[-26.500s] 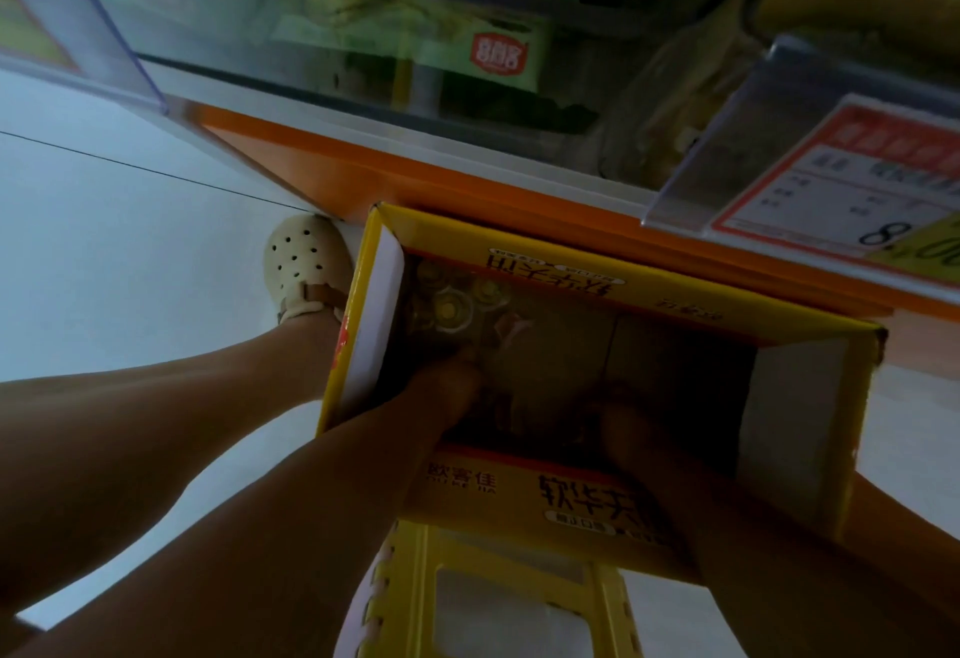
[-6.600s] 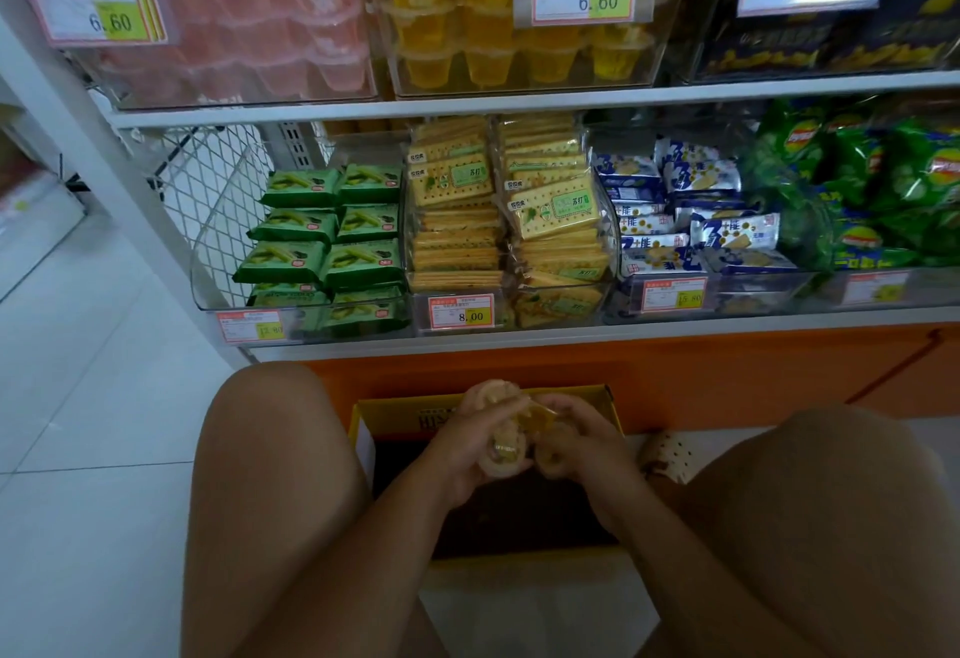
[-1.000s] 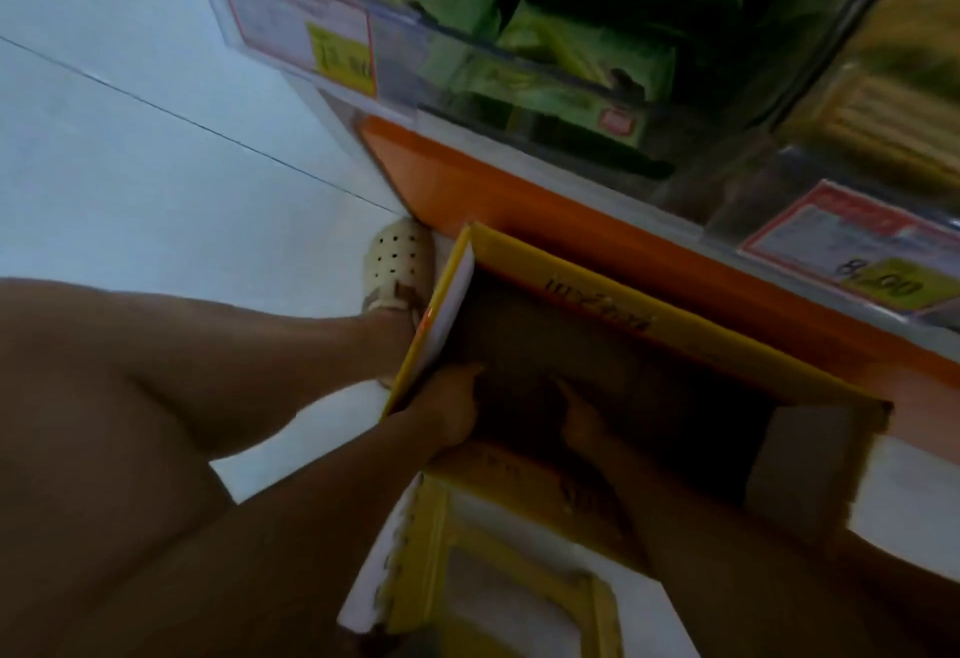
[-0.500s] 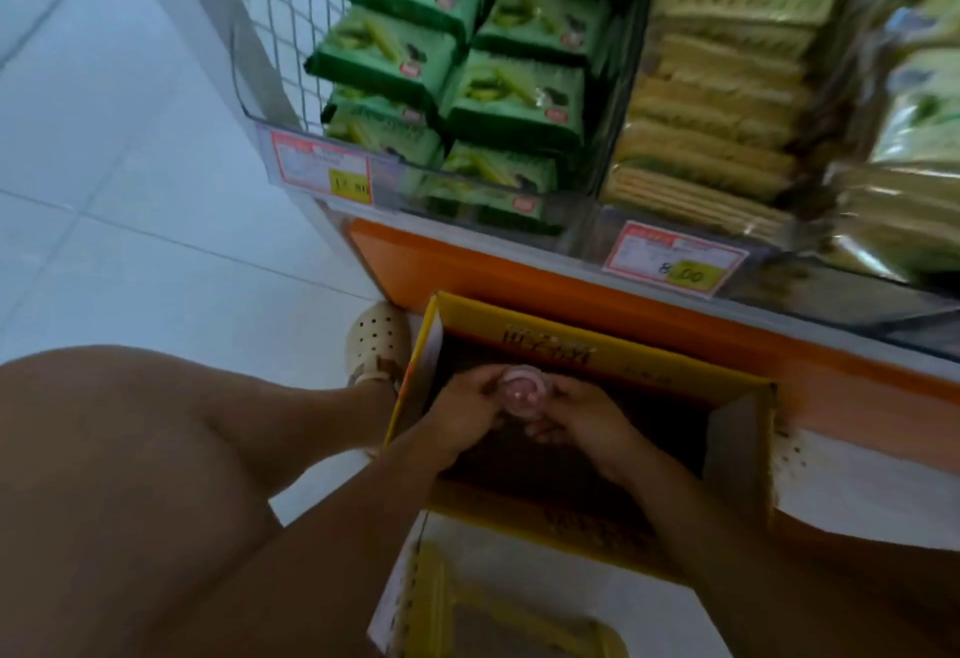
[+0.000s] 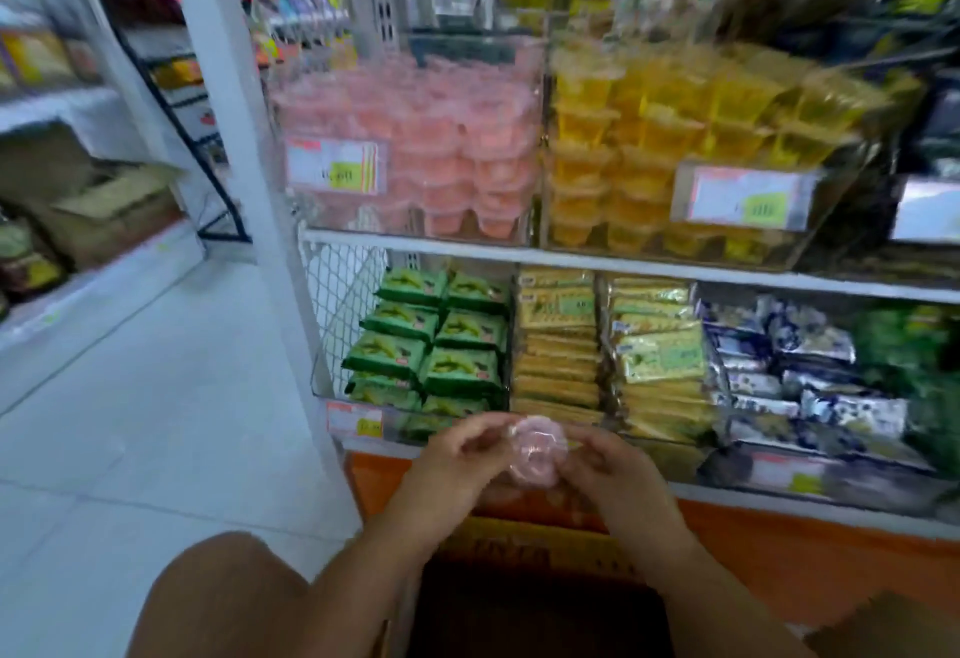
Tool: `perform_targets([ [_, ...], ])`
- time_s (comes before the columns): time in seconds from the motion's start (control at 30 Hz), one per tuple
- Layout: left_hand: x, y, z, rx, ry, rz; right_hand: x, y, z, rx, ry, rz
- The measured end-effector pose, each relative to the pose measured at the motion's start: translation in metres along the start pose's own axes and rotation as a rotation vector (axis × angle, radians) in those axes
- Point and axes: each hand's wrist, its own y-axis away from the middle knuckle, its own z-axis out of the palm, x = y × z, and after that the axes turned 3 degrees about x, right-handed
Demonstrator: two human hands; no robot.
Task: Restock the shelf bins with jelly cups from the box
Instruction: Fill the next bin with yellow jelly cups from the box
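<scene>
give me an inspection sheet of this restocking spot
surface: white tiled floor
job's things: pink jelly cup held above the yellow box; pink bin and yellow bin on the upper shelf look well filled
clutter: cardboard boxes at far left
grippers: left hand and right hand both pinch the cup
cables: nothing seen
surroundings: snack packs fill the lower shelf; view blurred
</scene>
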Motion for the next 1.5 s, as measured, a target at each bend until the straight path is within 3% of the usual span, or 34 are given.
perform_targets([
  [0.4,0.191,0.020,-0.057,0.079,0.095,0.409,-0.212,0.001,0.023,0.089,0.031,-0.416],
  [0.57,0.241,-0.018,-0.100,0.269,-0.338,0.756,-0.300,-0.044,0.032,0.174,0.391,-0.564],
  [0.7,0.253,-0.066,-0.128,0.333,-0.941,0.957,-0.355,-0.116,0.037,0.274,0.663,-0.538],
  [0.87,0.254,-0.113,-0.141,0.317,-1.296,0.886,-0.389,-0.210,0.046,0.344,0.892,-0.366],
  [1.07,0.259,-0.113,-0.149,0.279,-1.263,0.867,-0.396,-0.274,0.062,0.330,1.246,-0.174],
  [1.17,0.254,-0.117,-0.150,0.240,-1.287,0.825,-0.392,-0.290,0.057,0.350,1.171,-0.089],
  [1.3,0.252,-0.123,-0.148,0.244,-1.310,0.755,-0.391,-0.293,0.046,0.418,1.200,-0.173],
  [1.5,0.264,-0.113,-0.142,0.222,-1.297,0.789,-0.400,-0.249,0.031,0.236,1.155,-0.363],
])
